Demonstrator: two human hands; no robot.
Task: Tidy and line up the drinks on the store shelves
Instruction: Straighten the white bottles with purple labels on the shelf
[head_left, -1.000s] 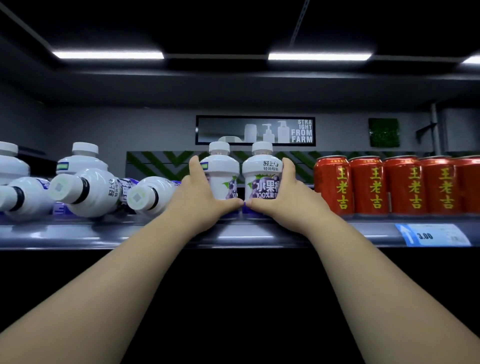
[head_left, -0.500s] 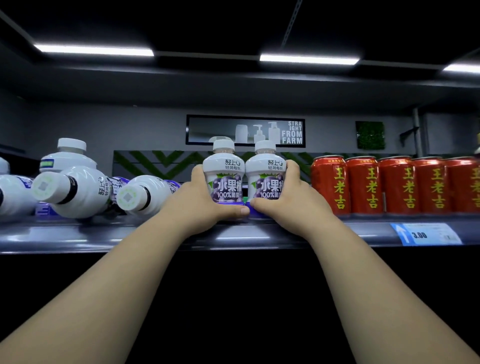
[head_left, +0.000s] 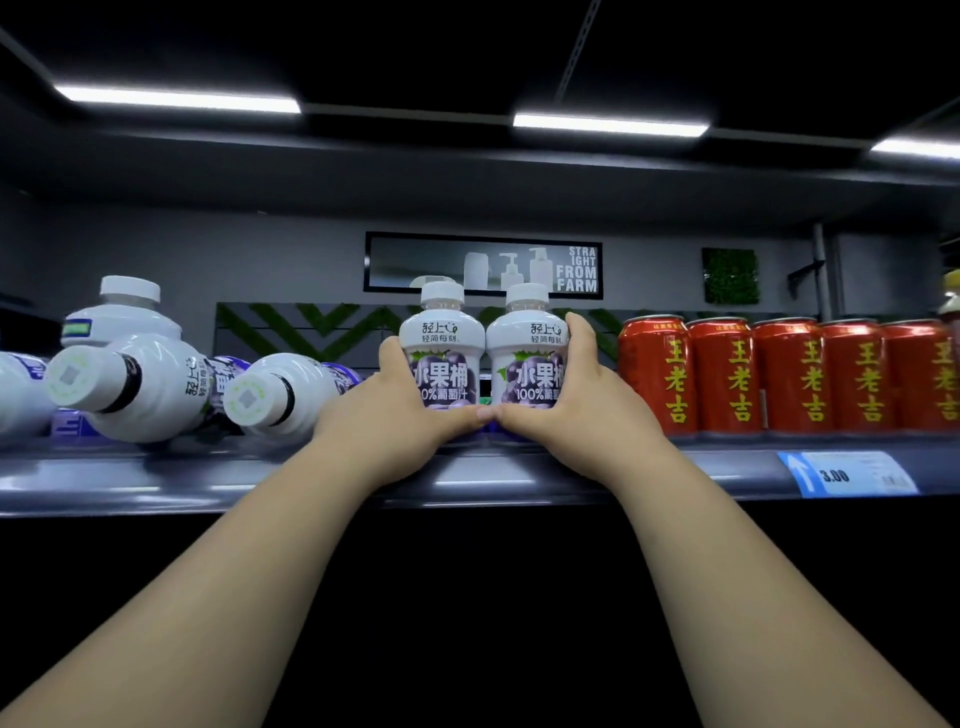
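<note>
Both grips are closed on upright grape bottles: left hand on the left bottle, right hand on the right bottle; the toppled bottle lies just left, cap toward us, nearer the left hand

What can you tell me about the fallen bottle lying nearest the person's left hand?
The fallen bottle is white, plastic by the look of it, with a squat rounded body and a purple label. It lies on its side on the shelf, its white cap pointing toward the camera above a dark neck ring. The left hand overlaps its far end; whether they touch I cannot tell. Another toppled bottle lies just to its left.
</note>
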